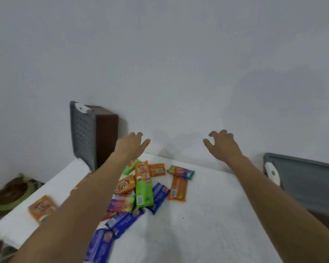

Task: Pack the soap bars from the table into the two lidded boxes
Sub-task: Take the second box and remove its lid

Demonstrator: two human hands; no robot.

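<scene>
Packing judged barely begun: soap bars (141,188) heaped mid-table (207,215), none seen inside left box (106,133) or right box (308,181), interiors hidden. Left hand (130,145) and right hand (223,144) held out over far edge, fingers loosely apart, nothing gripped

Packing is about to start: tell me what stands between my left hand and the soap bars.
Nothing visible does. The left hand hovers open over the far edge of the soap bars, holding nothing.
</scene>
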